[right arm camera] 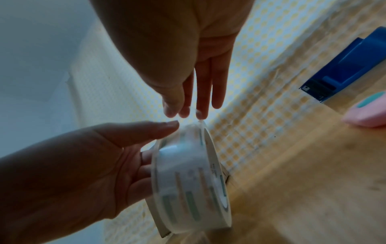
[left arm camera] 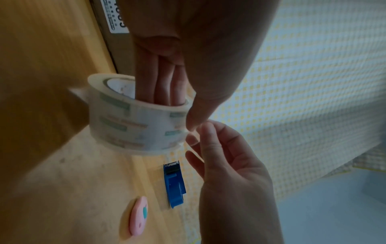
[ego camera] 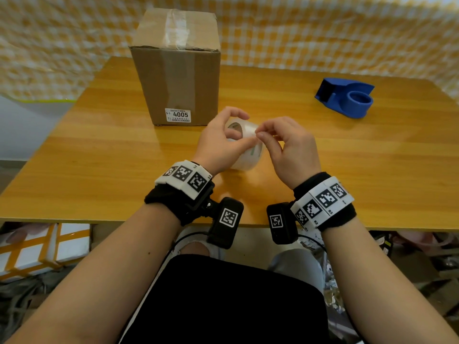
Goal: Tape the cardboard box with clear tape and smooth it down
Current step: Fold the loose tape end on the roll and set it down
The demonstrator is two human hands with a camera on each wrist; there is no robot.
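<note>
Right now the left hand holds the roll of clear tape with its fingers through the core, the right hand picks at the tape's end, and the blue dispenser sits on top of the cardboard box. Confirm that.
One detail is wrong. The blue dispenser sits on the table, off to the right and apart from the cardboard box, as the head view shows. The rest holds: the left hand holds the roll of clear tape through its core and the right hand picks at its end.

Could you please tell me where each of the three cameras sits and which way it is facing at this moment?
Head: worn on the head, looking forward and down at the table, cardboard box and blue dispenser; both forearms and wristbands show.
Left wrist: on the left wrist, looking along the left hand, whose fingers sit inside the tape roll; the right hand shows too.
Right wrist: on the right wrist, looking along the right hand's fingers toward the roll.
Shared: all three see the roll and dispenser.
</note>
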